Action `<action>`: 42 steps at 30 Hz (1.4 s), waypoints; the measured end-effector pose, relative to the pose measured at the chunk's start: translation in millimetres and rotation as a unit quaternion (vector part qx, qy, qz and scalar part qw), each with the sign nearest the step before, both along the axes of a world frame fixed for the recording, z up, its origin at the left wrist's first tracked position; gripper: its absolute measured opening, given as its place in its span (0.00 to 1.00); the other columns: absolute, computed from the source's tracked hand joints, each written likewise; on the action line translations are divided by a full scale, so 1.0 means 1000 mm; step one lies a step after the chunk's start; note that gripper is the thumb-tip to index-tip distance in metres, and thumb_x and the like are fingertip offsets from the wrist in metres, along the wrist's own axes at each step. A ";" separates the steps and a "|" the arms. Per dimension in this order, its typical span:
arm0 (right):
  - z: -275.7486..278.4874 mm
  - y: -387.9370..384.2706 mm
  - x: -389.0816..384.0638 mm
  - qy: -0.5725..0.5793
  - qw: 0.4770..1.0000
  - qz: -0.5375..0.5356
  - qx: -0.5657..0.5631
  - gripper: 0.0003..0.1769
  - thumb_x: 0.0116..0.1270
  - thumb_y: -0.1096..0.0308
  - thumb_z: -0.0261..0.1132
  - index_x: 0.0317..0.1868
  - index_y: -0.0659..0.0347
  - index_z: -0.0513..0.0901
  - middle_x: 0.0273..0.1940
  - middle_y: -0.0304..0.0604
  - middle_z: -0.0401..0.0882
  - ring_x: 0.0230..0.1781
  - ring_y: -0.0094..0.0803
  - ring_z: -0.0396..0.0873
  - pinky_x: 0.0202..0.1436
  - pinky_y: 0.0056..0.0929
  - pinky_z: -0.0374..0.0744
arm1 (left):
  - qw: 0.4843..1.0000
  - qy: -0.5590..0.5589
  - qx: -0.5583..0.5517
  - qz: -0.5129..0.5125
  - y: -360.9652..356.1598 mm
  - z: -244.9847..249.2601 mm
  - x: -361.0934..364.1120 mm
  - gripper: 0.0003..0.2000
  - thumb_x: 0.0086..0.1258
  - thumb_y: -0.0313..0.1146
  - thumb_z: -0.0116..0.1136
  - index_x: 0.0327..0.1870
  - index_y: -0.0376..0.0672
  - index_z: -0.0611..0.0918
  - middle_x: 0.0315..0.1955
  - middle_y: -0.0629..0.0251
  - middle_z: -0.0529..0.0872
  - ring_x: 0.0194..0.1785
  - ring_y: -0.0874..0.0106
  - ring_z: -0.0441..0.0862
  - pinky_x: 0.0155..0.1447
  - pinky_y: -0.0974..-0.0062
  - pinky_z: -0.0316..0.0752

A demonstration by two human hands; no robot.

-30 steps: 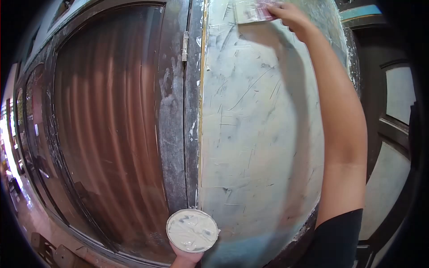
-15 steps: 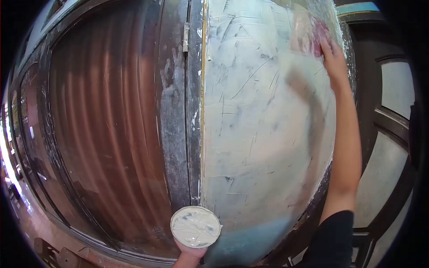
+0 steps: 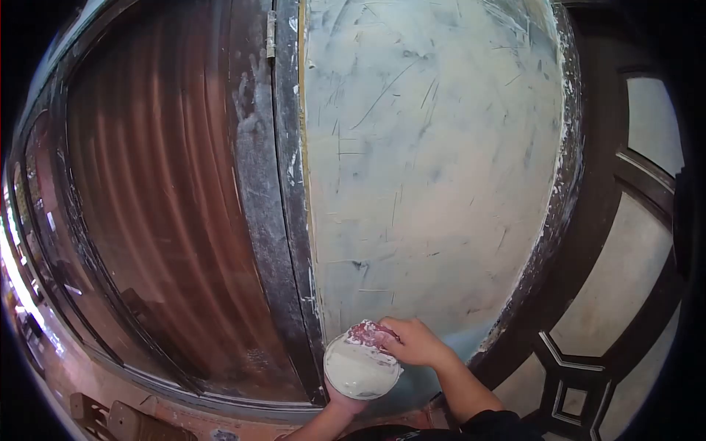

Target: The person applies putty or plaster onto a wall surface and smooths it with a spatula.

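My left hand (image 3: 344,403) holds a round tub (image 3: 326,373) from below, low in the view. White putty (image 3: 359,377) fills it near the rim. My right hand (image 3: 413,342) grips a red putty spreader (image 3: 370,334), smeared with white, at the tub's upper right edge. The spreader's lower edge meets the putty. Behind both hands stands a wall panel (image 3: 441,191) coated in pale filler, with dark scratches and patches showing through.
Left of the panel are a dark wooden frame (image 3: 257,176) with a hinge (image 3: 271,35) and a glass pane (image 3: 162,191) showing reddish-brown curtain folds. A dark door (image 3: 588,242) with pale insets is on the right. Brown furniture (image 3: 132,420) sits at lower left.
My right hand has come down from the panel's upper right to the tub, bringing the spreader. The tub appears farther right, and the view has shifted.
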State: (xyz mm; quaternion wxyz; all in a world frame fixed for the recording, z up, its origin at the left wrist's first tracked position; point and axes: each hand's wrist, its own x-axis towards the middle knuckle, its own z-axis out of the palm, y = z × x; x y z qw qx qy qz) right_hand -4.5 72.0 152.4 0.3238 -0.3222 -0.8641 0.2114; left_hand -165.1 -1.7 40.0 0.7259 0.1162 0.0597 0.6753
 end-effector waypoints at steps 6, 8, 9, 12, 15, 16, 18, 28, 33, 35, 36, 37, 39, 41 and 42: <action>-0.006 -0.010 0.020 -0.035 0.999 0.005 0.010 0.15 0.71 0.55 0.61 0.45 0.60 0.80 0.32 0.56 0.82 0.34 0.57 0.81 0.38 0.46 0.78 | 0.998 0.034 0.021 0.039 -0.015 0.011 0.019 0.32 0.74 0.58 0.35 0.73 0.48 0.69 0.71 0.56 0.70 0.73 0.51 0.68 0.76 0.44 0.61; -0.009 -0.013 0.030 -0.041 0.999 0.016 0.029 0.14 0.70 0.58 0.62 0.43 0.61 0.81 0.31 0.55 0.81 0.31 0.54 0.81 0.36 0.42 0.78 | 0.998 0.038 0.003 0.057 -0.015 0.003 0.029 0.33 0.74 0.58 0.35 0.73 0.47 0.69 0.72 0.55 0.70 0.73 0.51 0.68 0.76 0.44 0.60; -0.008 -0.015 0.035 -0.002 1.000 0.017 0.009 0.14 0.70 0.58 0.62 0.43 0.61 0.81 0.31 0.56 0.81 0.31 0.55 0.81 0.36 0.42 0.78 | 0.999 0.008 0.015 0.050 -0.017 -0.001 0.032 0.33 0.74 0.58 0.36 0.73 0.46 0.69 0.72 0.55 0.70 0.73 0.51 0.68 0.76 0.44 0.60; -0.012 -0.020 0.050 0.019 0.999 0.017 -0.029 0.14 0.71 0.58 0.62 0.43 0.61 0.81 0.31 0.57 0.81 0.32 0.57 0.80 0.37 0.44 0.78 | 0.998 -0.012 0.015 0.067 -0.025 -0.009 0.051 0.33 0.75 0.57 0.36 0.73 0.45 0.68 0.72 0.54 0.70 0.73 0.51 0.68 0.76 0.45 0.60; -0.017 -0.023 0.071 -0.013 0.999 0.033 0.004 0.13 0.71 0.58 0.62 0.44 0.60 0.81 0.32 0.57 0.81 0.34 0.59 0.80 0.37 0.44 0.78 | 0.996 -0.067 0.033 0.041 -0.031 -0.016 0.072 0.33 0.75 0.57 0.37 0.74 0.46 0.67 0.72 0.54 0.69 0.74 0.51 0.67 0.77 0.45 0.59; -0.018 -0.025 0.078 -0.013 0.999 0.036 0.001 0.13 0.71 0.58 0.62 0.44 0.60 0.81 0.32 0.57 0.81 0.34 0.59 0.80 0.37 0.44 0.78 | 0.996 -0.067 0.031 0.044 -0.034 -0.015 0.080 0.33 0.75 0.57 0.37 0.74 0.46 0.67 0.72 0.54 0.69 0.74 0.51 0.67 0.77 0.45 0.59; -0.024 -0.028 0.090 0.008 1.000 0.021 0.000 0.14 0.70 0.58 0.62 0.43 0.60 0.81 0.33 0.57 0.81 0.34 0.59 0.80 0.37 0.44 0.78 | 0.998 -0.032 0.030 0.052 -0.040 -0.015 0.095 0.33 0.75 0.57 0.37 0.75 0.46 0.66 0.73 0.54 0.68 0.74 0.51 0.66 0.77 0.44 0.59; -0.042 -0.040 0.127 -0.054 0.997 0.055 -0.020 0.15 0.69 0.54 0.64 0.44 0.58 0.82 0.31 0.55 0.82 0.33 0.57 0.82 0.38 0.45 0.78 | 0.992 -0.119 0.028 0.044 -0.055 -0.053 0.141 0.33 0.74 0.58 0.37 0.74 0.47 0.68 0.72 0.55 0.69 0.74 0.51 0.67 0.76 0.42 0.59; -0.054 -0.038 0.132 -0.022 0.995 0.087 -0.051 0.17 0.69 0.52 0.64 0.45 0.57 0.82 0.32 0.55 0.83 0.34 0.57 0.82 0.38 0.47 0.78 | 0.981 -0.193 0.022 0.025 -0.061 -0.060 0.152 0.33 0.74 0.57 0.36 0.74 0.48 0.68 0.72 0.55 0.70 0.73 0.51 0.67 0.76 0.42 0.58; -0.053 -0.035 0.131 -0.064 0.992 0.104 -0.024 0.16 0.68 0.53 0.65 0.44 0.58 0.82 0.32 0.55 0.83 0.34 0.57 0.82 0.38 0.46 0.79 | 0.987 -0.149 0.013 0.051 -0.060 -0.063 0.151 0.33 0.74 0.57 0.36 0.73 0.48 0.68 0.71 0.54 0.70 0.74 0.51 0.67 0.76 0.41 0.58; -0.055 -0.035 0.129 -0.062 0.992 0.107 -0.021 0.16 0.68 0.53 0.65 0.44 0.58 0.82 0.32 0.55 0.83 0.34 0.57 0.82 0.38 0.46 0.79 | 0.988 -0.147 0.016 0.053 -0.061 -0.060 0.150 0.33 0.74 0.57 0.36 0.73 0.48 0.68 0.71 0.54 0.70 0.74 0.51 0.67 0.76 0.41 0.58; -0.057 -0.034 0.126 -0.038 0.994 0.104 -0.021 0.16 0.68 0.54 0.65 0.44 0.58 0.82 0.32 0.55 0.82 0.34 0.57 0.82 0.38 0.45 0.79 | 0.986 -0.154 0.022 0.055 -0.062 -0.056 0.148 0.33 0.74 0.57 0.36 0.74 0.47 0.68 0.72 0.54 0.70 0.74 0.51 0.67 0.76 0.41 0.58; -0.059 -0.036 0.122 -0.017 0.994 0.103 -0.026 0.16 0.68 0.54 0.65 0.44 0.59 0.82 0.32 0.56 0.82 0.34 0.58 0.81 0.38 0.45 0.79 | 0.985 -0.158 0.043 0.056 -0.064 -0.055 0.146 0.33 0.74 0.56 0.36 0.74 0.47 0.67 0.72 0.55 0.69 0.74 0.51 0.66 0.77 0.41 0.57; -0.056 -0.037 0.114 -0.066 0.992 0.103 -0.009 0.15 0.67 0.56 0.67 0.44 0.60 0.82 0.30 0.55 0.81 0.31 0.54 0.82 0.37 0.42 0.79 | 0.985 -0.159 0.040 0.062 -0.066 -0.051 0.140 0.32 0.75 0.56 0.36 0.75 0.47 0.67 0.73 0.55 0.68 0.74 0.51 0.66 0.77 0.41 0.57; -0.057 -0.038 0.110 -0.065 0.992 0.103 -0.011 0.15 0.67 0.56 0.67 0.44 0.60 0.82 0.30 0.55 0.81 0.31 0.54 0.82 0.37 0.42 0.79 | 0.984 -0.158 0.042 0.066 -0.067 -0.050 0.136 0.32 0.75 0.56 0.35 0.75 0.47 0.66 0.73 0.55 0.68 0.75 0.51 0.65 0.77 0.41 0.57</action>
